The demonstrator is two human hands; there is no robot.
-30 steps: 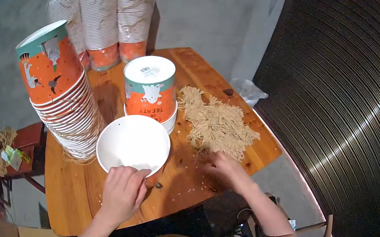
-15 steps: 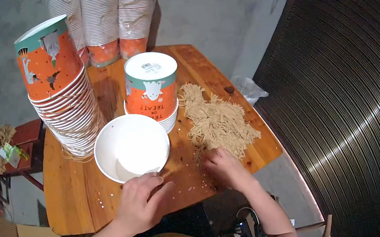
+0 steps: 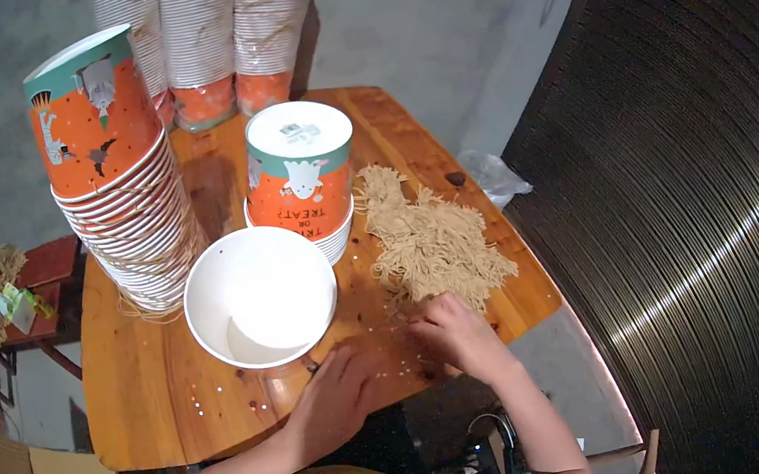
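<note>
A white paper bucket [image 3: 258,294] stands mouth up on the wooden table in front of me, with a small dark hole near its rim. Just below its near right edge is my left hand [image 3: 338,394], off the rim, its fingers blurred and partly hidden. My right hand [image 3: 457,333] is at the near edge of a pile of tan cords [image 3: 438,252]. Its fingers are pinched together, and whatever lies between them is too small to make out. Behind the bucket, upside-down orange and green printed buckets [image 3: 301,185] are nested in a short stack.
A tall stack of printed buckets with cord loops [image 3: 123,191] rises at the left of the table [image 3: 139,401]. Several wrapped bucket stacks [image 3: 204,45] stand at the back. White specks dot the near tabletop. A red stool [image 3: 48,285] is at left, a ribbed metal shutter [image 3: 680,154] at right.
My left hand has left the bucket's near rim and moved right and nearer to me, toward my right hand. My right hand has barely moved.
</note>
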